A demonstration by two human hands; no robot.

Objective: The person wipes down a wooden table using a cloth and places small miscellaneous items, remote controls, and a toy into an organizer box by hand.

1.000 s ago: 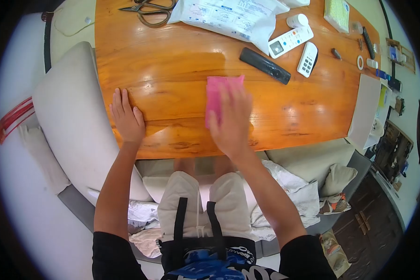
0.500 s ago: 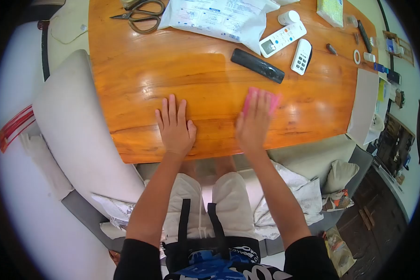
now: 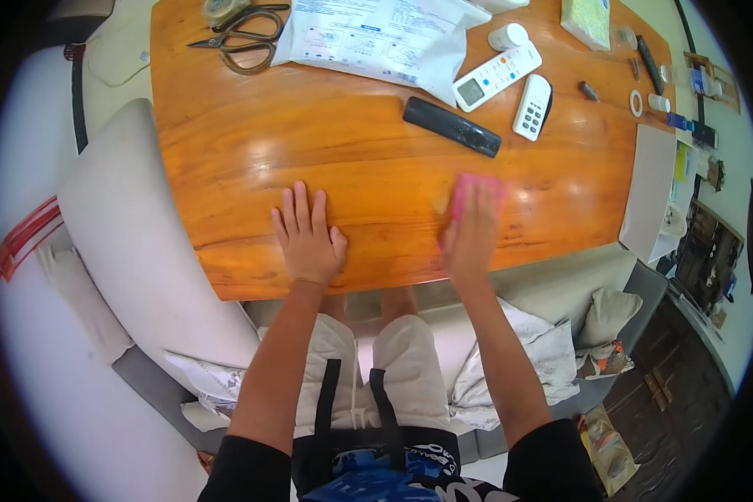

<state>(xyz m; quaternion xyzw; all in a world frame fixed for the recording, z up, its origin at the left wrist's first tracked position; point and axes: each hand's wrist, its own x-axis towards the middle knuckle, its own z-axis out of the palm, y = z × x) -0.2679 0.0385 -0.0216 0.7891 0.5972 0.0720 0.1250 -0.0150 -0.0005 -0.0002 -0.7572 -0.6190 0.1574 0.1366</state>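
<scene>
resting the left hand wide open on the wooden table, palm down against bare wood near the front edge, with fingers slightly parted, pointing away from the body, and with the thumb out to the side. covering a pink cloth with the right hand, palm down, fingers stretched forward and lying close together across it. can see pink on both sides of the fingers, and a little by the thumb. cannot tell, because of the blur, how tightly held, or whether pinched anywhere between thumb and fingers; can say only touched and largely hidden by the hand. can place the cloth on the tabletop, well apart from the left hand and nearer the body than a black remote, close to it without touching. beyond, can make out a white remote with a screen, a smaller white remote to its right, and a white bottle just behind. further left, can see a large white package with printed text, and beside it dark scissors with blades pointing left. toward the far right, can spot a greenish packet and a white ring
</scene>
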